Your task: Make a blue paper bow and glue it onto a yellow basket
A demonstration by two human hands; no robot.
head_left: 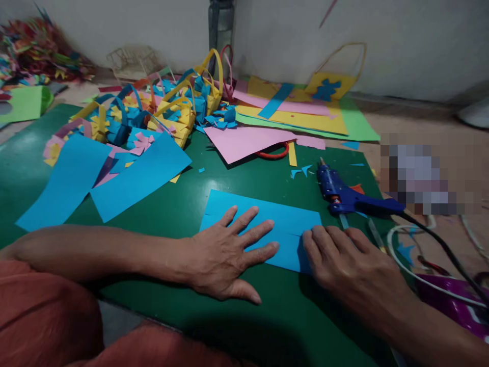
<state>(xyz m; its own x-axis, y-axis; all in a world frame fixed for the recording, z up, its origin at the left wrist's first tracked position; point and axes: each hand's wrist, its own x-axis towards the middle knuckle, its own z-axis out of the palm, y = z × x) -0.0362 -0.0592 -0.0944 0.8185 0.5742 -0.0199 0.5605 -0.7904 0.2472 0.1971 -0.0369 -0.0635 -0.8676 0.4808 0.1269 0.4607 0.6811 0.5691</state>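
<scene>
A blue sheet of paper [288, 216] lies on the green board in front of me, with a thin slit or crease near its right side. My left hand [239, 250] rests flat on it, palm down and fingers spread. At the sheet's right edge, my right hand [336, 250] is closed, its fingers curled under and touching the paper; whatever they grip is hidden. Just beyond that hand, a blue hot glue gun [344, 196] lies on its side, nozzle pointing away. Part of a thin blade-like tool [376, 233] shows beside it.
Small paper baskets [168, 112] crowd the back left, behind two blue strips [141, 178]. Pink paper [248, 142] partly covers red-handled scissors [273, 151]. Coloured sheets [305, 114] are stacked behind. Cables [431, 237] and a purple object [451, 306] lie right of the green board [153, 306].
</scene>
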